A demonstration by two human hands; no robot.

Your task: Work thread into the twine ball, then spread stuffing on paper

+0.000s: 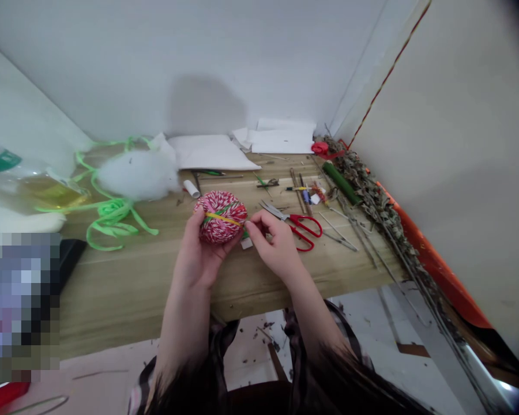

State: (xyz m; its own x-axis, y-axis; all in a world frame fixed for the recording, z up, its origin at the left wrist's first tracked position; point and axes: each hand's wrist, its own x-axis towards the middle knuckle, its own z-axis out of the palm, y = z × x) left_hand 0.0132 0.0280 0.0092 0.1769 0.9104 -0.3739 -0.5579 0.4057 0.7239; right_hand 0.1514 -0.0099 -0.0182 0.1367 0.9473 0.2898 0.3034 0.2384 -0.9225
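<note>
My left hand [199, 251] cups a ball of red and white twine [220, 217] from below and holds it just above the wooden table [155, 282]. A yellow band runs across the ball's top. My right hand [273, 241] is to the ball's right, its thumb and fingers pinched together near the ball's side, where a bit of green shows. What the pinch holds is too small to name. Red-handled scissors [300, 226] lie on the table just right of my right hand.
Green ribbon [110, 216] and white stuffing [134, 174] lie at the left, beside a plastic bottle [30, 184]. White paper sheets [211, 151] rest at the back. Sticks, small tools, a green roll [341, 181] and dried twigs [380, 210] crowd the right side along the wall.
</note>
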